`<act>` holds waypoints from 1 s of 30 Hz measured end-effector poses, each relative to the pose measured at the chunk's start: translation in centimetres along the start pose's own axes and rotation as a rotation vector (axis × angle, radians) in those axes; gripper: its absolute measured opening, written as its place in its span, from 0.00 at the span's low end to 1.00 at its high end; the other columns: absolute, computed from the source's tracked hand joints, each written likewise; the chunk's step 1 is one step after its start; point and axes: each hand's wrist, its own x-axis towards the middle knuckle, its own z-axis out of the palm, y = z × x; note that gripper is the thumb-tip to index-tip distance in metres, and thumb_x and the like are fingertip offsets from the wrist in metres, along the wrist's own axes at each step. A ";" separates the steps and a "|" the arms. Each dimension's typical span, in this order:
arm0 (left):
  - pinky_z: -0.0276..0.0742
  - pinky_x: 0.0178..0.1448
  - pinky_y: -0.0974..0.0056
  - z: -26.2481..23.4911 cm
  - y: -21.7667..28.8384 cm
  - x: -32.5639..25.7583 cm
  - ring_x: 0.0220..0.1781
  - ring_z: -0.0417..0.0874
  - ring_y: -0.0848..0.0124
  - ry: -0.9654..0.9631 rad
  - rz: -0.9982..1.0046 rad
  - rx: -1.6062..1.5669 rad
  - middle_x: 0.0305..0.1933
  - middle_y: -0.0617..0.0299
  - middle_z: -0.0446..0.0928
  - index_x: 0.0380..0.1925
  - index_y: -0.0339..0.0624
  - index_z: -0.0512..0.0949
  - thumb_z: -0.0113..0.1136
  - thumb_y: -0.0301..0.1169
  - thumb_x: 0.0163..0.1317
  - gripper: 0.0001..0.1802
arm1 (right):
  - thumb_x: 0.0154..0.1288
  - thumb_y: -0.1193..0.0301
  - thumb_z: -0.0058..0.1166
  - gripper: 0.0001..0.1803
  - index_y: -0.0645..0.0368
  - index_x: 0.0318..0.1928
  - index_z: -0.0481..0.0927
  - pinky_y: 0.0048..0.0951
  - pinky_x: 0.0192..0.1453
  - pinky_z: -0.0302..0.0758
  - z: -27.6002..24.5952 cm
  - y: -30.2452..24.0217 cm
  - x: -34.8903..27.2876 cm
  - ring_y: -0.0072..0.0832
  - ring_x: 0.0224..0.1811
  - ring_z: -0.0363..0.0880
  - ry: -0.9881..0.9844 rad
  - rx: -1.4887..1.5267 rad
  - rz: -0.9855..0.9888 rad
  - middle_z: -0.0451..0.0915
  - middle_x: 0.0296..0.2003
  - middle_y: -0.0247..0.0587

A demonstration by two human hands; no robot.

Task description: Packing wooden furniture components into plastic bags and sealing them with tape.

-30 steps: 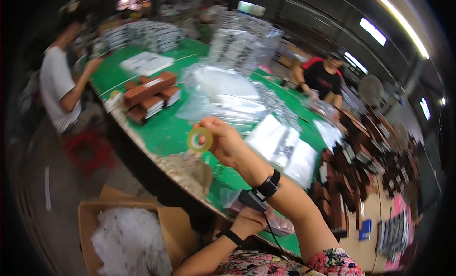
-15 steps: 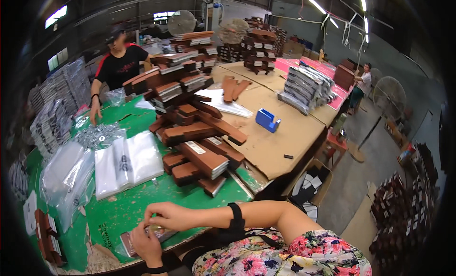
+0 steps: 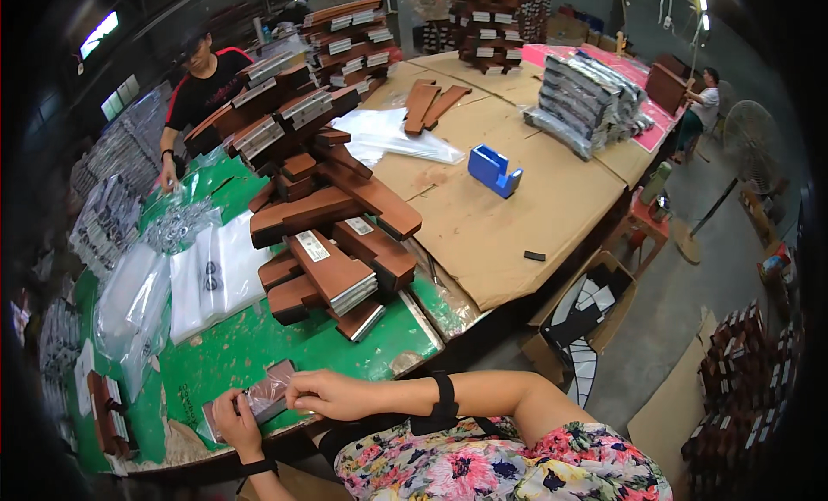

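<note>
Scuffed green tabletop (image 3: 216, 363) occupied the left and lower part of the work area; tan cardboard-covered tabletop (image 3: 483, 251) adjoined its right edge.

The brown bar-shaped piece in clear plastic film (image 3: 270, 387) was located at the near edge of the green tabletop, left of its near right corner. The left hand (image 3: 235, 422) gripped the left part of this piece, thumb and fingers on the film. The right hand (image 3: 341, 395) was at the right end of the piece, fingers bent inward; whether they pinched the film could not be told.

Behind the hands, a crisscross pile of brown bars with silver-grey ends (image 3: 332, 268) stood along the right edge of the green tabletop. Flat clear plastic bags (image 3: 220, 281) lay left of the pile. A small group of brown bars with pale ends (image 3: 108, 415) was positioned at the near left corner.

On the cardboard-covered tabletop, a blue plastic tape dispenser (image 3: 494, 171) sat inboard of the right edge, and a stack of grey film-wrapped pieces (image 3: 582, 96) stood farther back along that edge. A co-worker in a black-and-red shirt (image 3: 207, 87) stood beyond the far edge of the green tabletop.
</note>
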 end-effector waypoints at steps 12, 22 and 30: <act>0.73 0.47 0.56 -0.7 1.6 0.4 0.40 0.80 0.56 0.022 -0.076 0.001 0.34 0.55 0.80 0.32 0.41 0.79 0.60 0.29 0.62 0.04 | 0.74 0.73 0.48 0.06 0.63 0.45 0.76 0.25 0.37 0.82 -3.3 1.7 -1.5 0.24 0.35 0.82 -0.047 0.050 0.073 0.76 0.43 0.41; 0.73 0.50 0.53 -1.1 2.3 0.9 0.43 0.81 0.54 -0.001 -0.155 -0.072 0.36 0.56 0.82 0.35 0.41 0.79 0.62 0.28 0.59 0.06 | 0.73 0.77 0.48 0.06 0.63 0.45 0.78 0.25 0.44 0.80 -2.4 -0.2 0.8 0.24 0.42 0.79 -0.001 -0.138 -0.026 0.77 0.46 0.41; 0.74 0.55 0.52 -1.0 1.6 1.5 0.47 0.82 0.54 -0.064 -0.268 -0.253 0.38 0.59 0.84 0.41 0.42 0.78 0.64 0.28 0.57 0.11 | 0.76 0.73 0.48 0.08 0.64 0.48 0.75 0.28 0.51 0.79 1.5 -0.4 9.9 0.24 0.45 0.80 0.138 0.204 0.065 0.79 0.49 0.42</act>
